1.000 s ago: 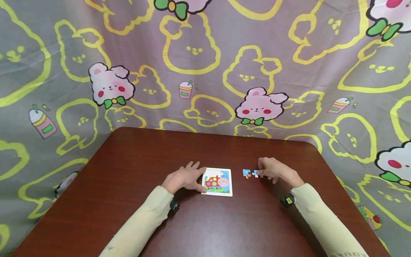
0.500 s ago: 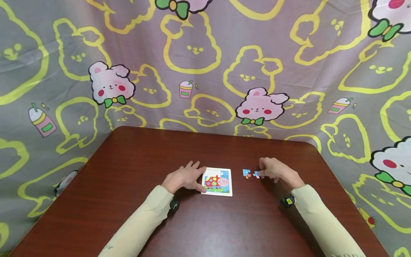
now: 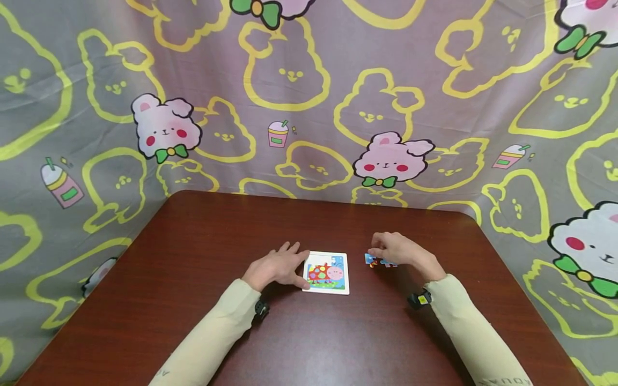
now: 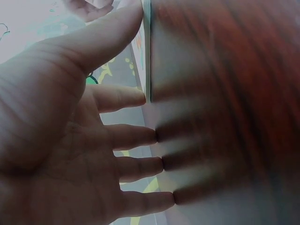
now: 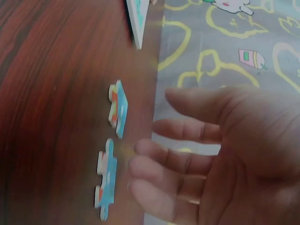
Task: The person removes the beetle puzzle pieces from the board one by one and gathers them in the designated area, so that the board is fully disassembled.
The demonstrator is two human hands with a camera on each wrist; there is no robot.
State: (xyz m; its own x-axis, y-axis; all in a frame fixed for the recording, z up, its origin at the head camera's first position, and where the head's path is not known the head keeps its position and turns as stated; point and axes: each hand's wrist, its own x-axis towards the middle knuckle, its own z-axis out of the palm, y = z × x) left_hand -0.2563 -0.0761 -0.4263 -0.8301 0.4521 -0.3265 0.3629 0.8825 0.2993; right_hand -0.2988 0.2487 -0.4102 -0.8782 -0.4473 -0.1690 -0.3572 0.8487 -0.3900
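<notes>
A square jigsaw puzzle board (image 3: 328, 292) with a white rim lies flat on the table, showing a pig-like cartoon figure in a red spotted outfit. White backing shows at its upper left. My left hand (image 3: 276, 267) is spread at the board's left side, thumb and index finger touching its edge (image 4: 148, 65). To the right of the board lie two loose blue puzzle pieces, a nearer-to-board piece (image 5: 121, 110) and a second piece (image 5: 108, 176). My right hand (image 3: 404, 250) hovers just beside and over them, fingers loosely bent, nothing between thumb and fingers.
The dark red-brown table (image 3: 309, 343) reaches to a grey cloth backdrop (image 3: 309, 80) printed with yellow outlines and rabbit faces. Both wrists wear black camera straps, such as the right strap (image 3: 419, 299).
My right hand has come off the right-hand piece and shifted left, over the piece closer to the board. The left hand and the board stay in place.
</notes>
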